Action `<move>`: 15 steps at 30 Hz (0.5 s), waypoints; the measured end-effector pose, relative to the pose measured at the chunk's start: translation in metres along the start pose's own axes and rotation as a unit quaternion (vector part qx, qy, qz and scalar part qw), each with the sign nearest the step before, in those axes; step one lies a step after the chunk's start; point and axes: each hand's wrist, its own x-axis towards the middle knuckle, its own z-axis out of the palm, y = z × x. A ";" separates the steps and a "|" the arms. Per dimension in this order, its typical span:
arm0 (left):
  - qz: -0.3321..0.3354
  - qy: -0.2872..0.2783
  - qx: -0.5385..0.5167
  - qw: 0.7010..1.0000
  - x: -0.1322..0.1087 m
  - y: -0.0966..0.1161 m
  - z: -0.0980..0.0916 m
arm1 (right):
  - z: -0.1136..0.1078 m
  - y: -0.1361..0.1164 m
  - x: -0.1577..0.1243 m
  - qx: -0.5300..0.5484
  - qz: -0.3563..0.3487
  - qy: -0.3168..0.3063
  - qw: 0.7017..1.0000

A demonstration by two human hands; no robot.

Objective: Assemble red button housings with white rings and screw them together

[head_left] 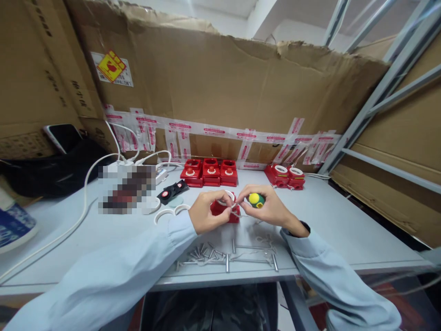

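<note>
My left hand (211, 212) pinches a thin whitish string (235, 205) between thumb and fingers, just over a red plastic housing (235, 218) with a white ring on top. Across from it, my right hand (267, 204) pinches the same string with its fingertips. Tucked in that palm is a green-and-yellow handle (255, 200) that looks like a screwdriver's; its shaft is hidden. The string trails down to the right of the housing. Both hands are above the table, close together, and partly cover the housing.
Metal pins (205, 252) and rods (227, 263) with string lie near the front edge. Red housings (211, 174) line the back, with two more (295, 179) at right. White rings (164, 215), black parts (168, 193) and cables are at left; a metal frame (361, 112) borders the right.
</note>
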 end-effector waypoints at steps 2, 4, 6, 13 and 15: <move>-0.006 -0.010 0.003 1.000 -0.001 0.000 0.000 | 0.002 0.001 0.000 -0.025 -0.054 0.006 0.998; -0.018 -0.009 -0.005 1.000 -0.001 -0.002 -0.001 | 0.003 0.003 0.000 -0.044 -0.093 0.006 0.995; -0.040 0.006 -0.022 0.999 0.000 -0.003 -0.002 | 0.004 0.005 0.000 -0.058 -0.124 0.005 0.991; -0.051 -0.016 -0.054 0.997 0.004 -0.008 -0.002 | 0.004 0.010 -0.001 -0.097 -0.175 -0.001 0.980; -0.058 -0.007 -0.060 0.997 0.004 -0.009 -0.002 | 0.005 0.011 -0.001 -0.098 -0.178 0.015 0.979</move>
